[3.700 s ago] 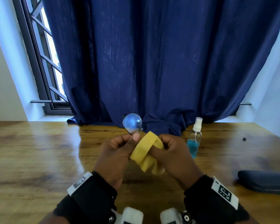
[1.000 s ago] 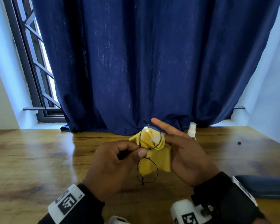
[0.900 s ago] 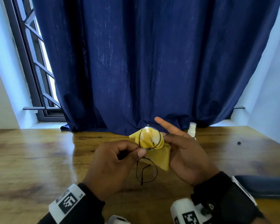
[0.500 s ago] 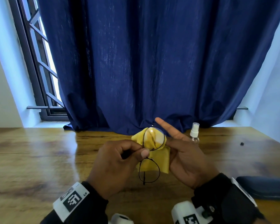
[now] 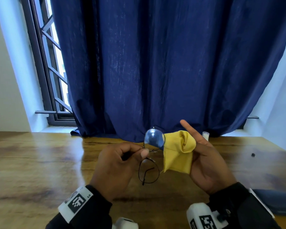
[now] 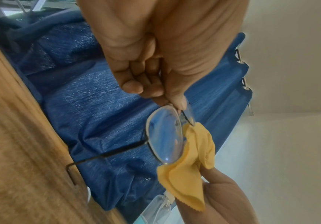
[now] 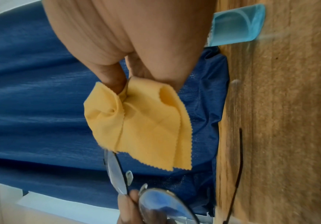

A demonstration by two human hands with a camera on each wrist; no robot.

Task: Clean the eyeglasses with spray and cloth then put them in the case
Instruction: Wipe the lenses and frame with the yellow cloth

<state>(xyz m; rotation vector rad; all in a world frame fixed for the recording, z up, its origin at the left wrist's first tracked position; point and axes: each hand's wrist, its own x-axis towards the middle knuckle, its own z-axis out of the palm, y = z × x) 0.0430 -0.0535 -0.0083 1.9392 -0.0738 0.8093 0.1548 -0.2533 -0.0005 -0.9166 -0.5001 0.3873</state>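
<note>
My left hand [image 5: 122, 161] pinches the thin black round-lens eyeglasses [image 5: 153, 139] at the bridge, holding them on end above the wooden table [image 5: 40, 162], one lens over the other. In the left wrist view the eyeglasses [image 6: 165, 134] show one temple arm sticking out. My right hand [image 5: 205, 161] holds the yellow cloth [image 5: 178, 154] just right of the glasses, index finger pointing up; the cloth [image 7: 140, 122] is pinched between its fingers and hangs apart from the upper lens. The spray bottle [image 5: 205, 135] stands behind my right hand, mostly hidden. The dark case [image 5: 277, 202] lies at the right.
A dark blue curtain [image 5: 155, 63] hangs behind the table and bunches on its far edge. A barred window [image 5: 48, 63] is at the back left. A small dark speck [image 5: 253, 154] lies on the table at the right.
The cloth has come off the upper lens and moved right with my right hand. My left hand keeps its pinch on the glasses. Earlier the cloth was wrapped around a lens.
</note>
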